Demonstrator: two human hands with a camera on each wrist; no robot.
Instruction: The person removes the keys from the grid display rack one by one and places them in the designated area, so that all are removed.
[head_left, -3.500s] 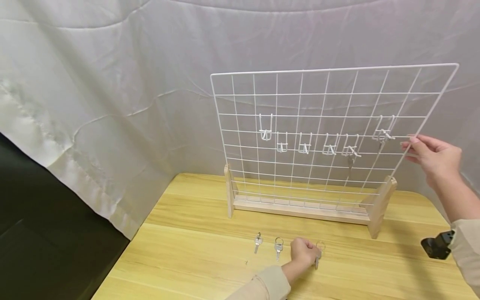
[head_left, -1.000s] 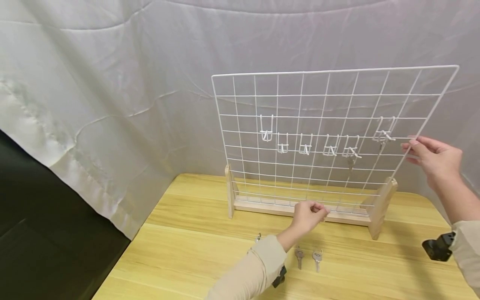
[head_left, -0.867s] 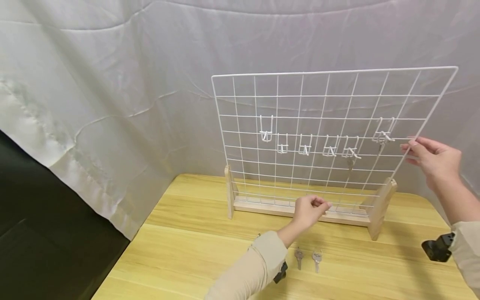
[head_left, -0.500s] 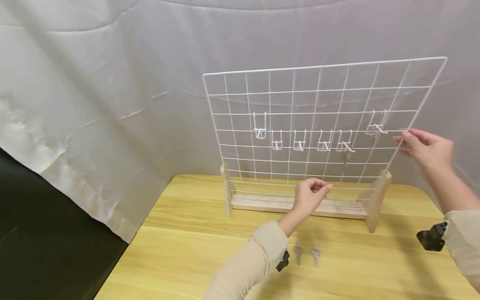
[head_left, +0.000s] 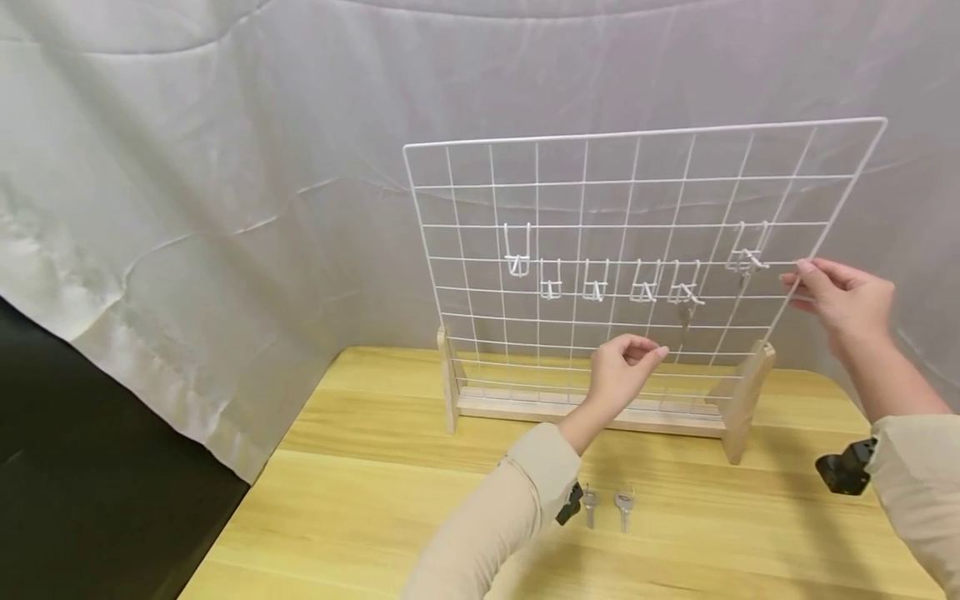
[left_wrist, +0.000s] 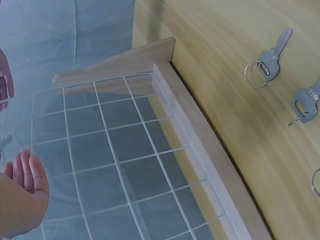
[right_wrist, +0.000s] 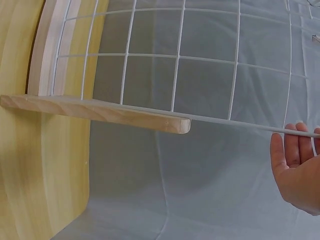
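Observation:
My left hand [head_left: 621, 373] is raised before the lower part of a white wire grid rack [head_left: 633, 180], its thumb and fingertips pinched together. It pinches what looks like a key, almost wholly hidden by the fingers. Beside this hand in the left wrist view, a grey key blade [left_wrist: 5, 141] shows at the image edge. My right hand [head_left: 855, 307] grips the grid's right side wire between thumb and fingers. White hooks [head_left: 551, 290] line the grid; keys hang on the two rightmost, one being a silver key [head_left: 685, 319].
Silver keys with rings lie on the wooden table [head_left: 337, 492], among them one key [head_left: 624, 510] and its neighbour [head_left: 590, 510], partly behind the left sleeve. A wooden base [head_left: 555, 410] carries the grid. Grey cloth [head_left: 337, 83] hangs behind; black cloth [head_left: 97, 467] is at left.
My left hand has left the keys on the table and risen, fingertips pinched, to the lower rows of the grid. My right hand keeps its grip. The head view has shifted slightly.

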